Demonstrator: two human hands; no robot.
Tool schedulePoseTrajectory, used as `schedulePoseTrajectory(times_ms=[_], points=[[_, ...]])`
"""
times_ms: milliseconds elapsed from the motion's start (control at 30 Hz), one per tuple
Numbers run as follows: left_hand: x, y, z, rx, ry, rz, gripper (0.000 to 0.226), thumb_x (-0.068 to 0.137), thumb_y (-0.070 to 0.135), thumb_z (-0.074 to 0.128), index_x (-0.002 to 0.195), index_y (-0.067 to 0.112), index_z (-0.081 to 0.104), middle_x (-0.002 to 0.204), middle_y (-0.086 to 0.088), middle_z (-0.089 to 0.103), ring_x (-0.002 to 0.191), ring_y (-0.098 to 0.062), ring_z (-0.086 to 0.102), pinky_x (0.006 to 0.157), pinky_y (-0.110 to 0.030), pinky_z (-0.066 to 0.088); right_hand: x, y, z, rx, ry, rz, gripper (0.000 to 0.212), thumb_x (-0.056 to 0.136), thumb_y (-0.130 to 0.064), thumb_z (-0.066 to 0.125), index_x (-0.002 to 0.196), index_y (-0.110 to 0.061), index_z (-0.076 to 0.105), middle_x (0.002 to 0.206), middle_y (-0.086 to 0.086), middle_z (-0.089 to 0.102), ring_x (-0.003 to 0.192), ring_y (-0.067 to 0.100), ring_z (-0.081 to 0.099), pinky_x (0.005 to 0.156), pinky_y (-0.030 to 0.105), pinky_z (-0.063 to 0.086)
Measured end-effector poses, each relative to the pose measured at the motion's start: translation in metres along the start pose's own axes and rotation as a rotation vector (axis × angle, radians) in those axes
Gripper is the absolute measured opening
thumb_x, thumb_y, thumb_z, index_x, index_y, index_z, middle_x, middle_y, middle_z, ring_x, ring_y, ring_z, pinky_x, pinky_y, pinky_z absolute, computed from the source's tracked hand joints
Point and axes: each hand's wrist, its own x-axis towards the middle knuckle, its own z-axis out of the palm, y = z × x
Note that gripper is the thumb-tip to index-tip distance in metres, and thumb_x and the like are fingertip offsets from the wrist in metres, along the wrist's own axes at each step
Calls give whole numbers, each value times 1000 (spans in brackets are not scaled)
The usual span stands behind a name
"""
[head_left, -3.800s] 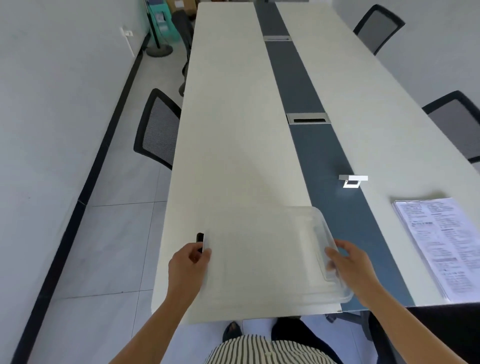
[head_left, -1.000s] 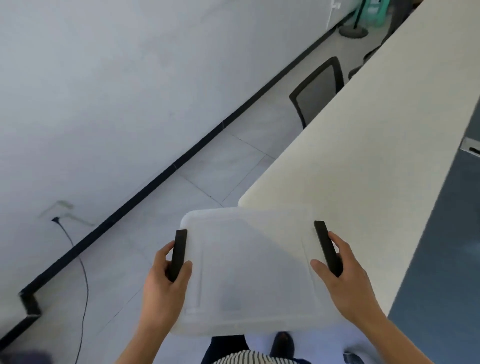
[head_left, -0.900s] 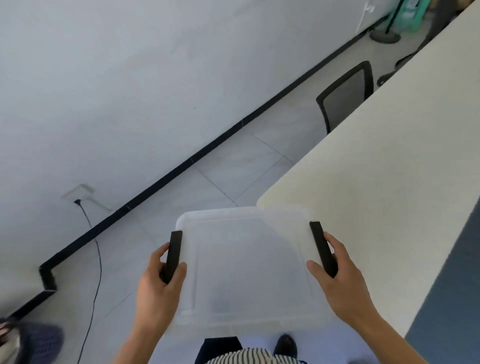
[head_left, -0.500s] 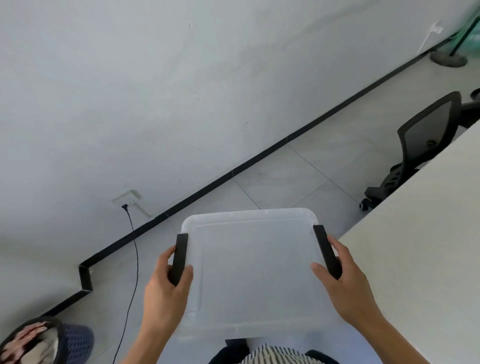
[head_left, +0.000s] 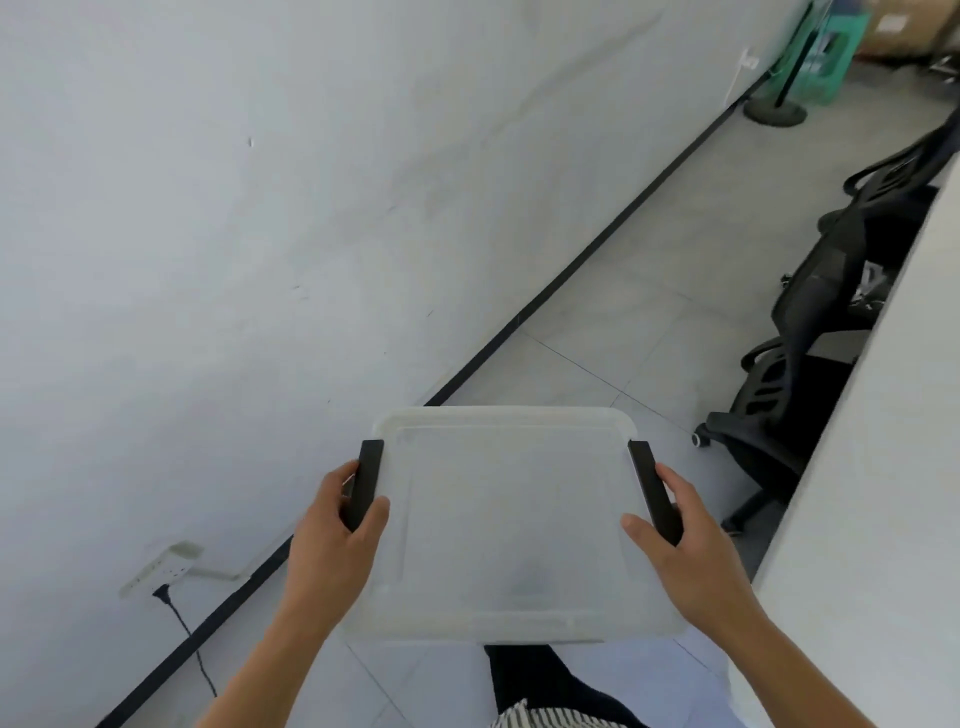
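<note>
I hold a translucent white plastic box lid (head_left: 504, 519) flat in the air above the tiled floor, in front of my body. It has a black clip handle on each short side. My left hand (head_left: 332, 540) grips the left black handle (head_left: 363, 480), thumb on top. My right hand (head_left: 685, 540) grips the right black handle (head_left: 652, 488) in the same way. The lid is clear of the table.
The white table's edge (head_left: 852, 467) runs along the right. Black office chairs (head_left: 795, 332) are tucked against it. A grey wall with a black skirting fills the left, with a socket and cable (head_left: 166, 577) low down. A stand base (head_left: 774, 111) and green crate sit far back.
Since 3.8 s ago I lifted the lid off the table and turned left toward the wall. In the last second the view kept swinging left; my grip on both handles is unchanged.
</note>
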Motion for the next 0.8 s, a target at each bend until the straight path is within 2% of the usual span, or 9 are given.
schedulePoseTrajectory(times_ms=[133,267,433,700,800], points=[[94,60,18,43,-15,34,44,88,22,59,130,25,46,71,-5,57,59,-19,53,53,-29,41,89,-38,-9,6,25,46,65,84,-42,61,141,-37,29,111,-9,56,96,15,55,78,33,42],[175,109,38,74,-43,54,47,88,23,58,133,25,43,73,-3,57,62,-19,55,53,-29,41,174,-76,-25,26,29,35,65,85,-38,62,141,-34,30,113,-8,55,97,16,55,80,34,44],[265,166,72,58,-83,69,45,89,23,57,132,26,44,75,-7,57,63,-21,55,54,-30,43,261,-109,-54,48,76,54,59,86,-35,62,138,-34,34,90,-12,57,78,12,58,63,27,45],[445,277,173,40,-250,191,43,89,21,57,131,24,46,74,-4,56,63,-18,54,56,-27,41,419,-139,-100,103,238,181,59,86,-35,63,138,-33,35,88,-4,58,75,20,59,66,33,48],[507,335,207,57,-333,260,43,89,22,57,131,24,46,77,-3,58,66,-17,56,56,-25,40,470,-158,-124,125,331,246,62,84,-38,64,137,-35,33,85,-1,59,69,20,59,61,32,48]])
